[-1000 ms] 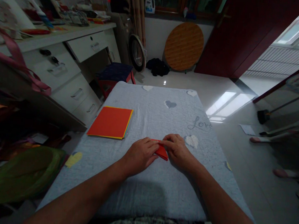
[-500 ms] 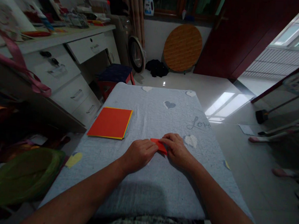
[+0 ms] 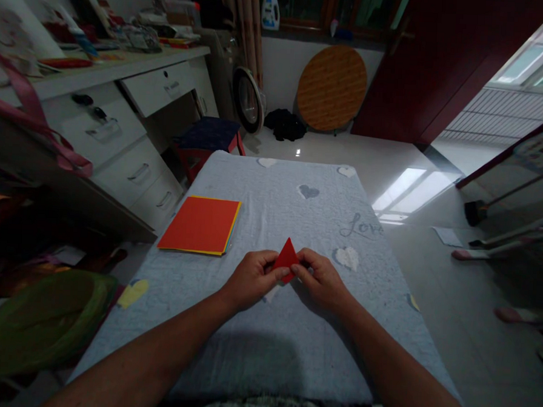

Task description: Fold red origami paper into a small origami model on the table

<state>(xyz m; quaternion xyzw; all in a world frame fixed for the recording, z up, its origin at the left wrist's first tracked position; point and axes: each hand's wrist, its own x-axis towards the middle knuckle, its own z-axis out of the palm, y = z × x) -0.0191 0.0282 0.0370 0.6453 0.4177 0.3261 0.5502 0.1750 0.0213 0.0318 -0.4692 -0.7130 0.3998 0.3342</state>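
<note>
Nearest, both forearms are stretching over the cloth-covered worktop and meeting at one small piece. The left grip is pinching the left side of a folded red paper, its thumb lying across the lower front; the right grip is pinching the opposite side, thumb in front too. The paper is sitting between the two grips, showing a triangular face whose tip is pointing away from the wearer. Being held from both sides, its layers are probably being kept from springing apart, with neither grip bearing the load alone. Whether its underside is touching the worktop, I cannot tell.

Beyond the left grip and further left, a stack of coloured sheets is lying flat, red uppermost, yellow showing at the edges; it is likely resting there to leave working room while staying within reach. Far beyond the right grip, a round wooden board is leaning by the wall, presumably saving floor space.
</note>
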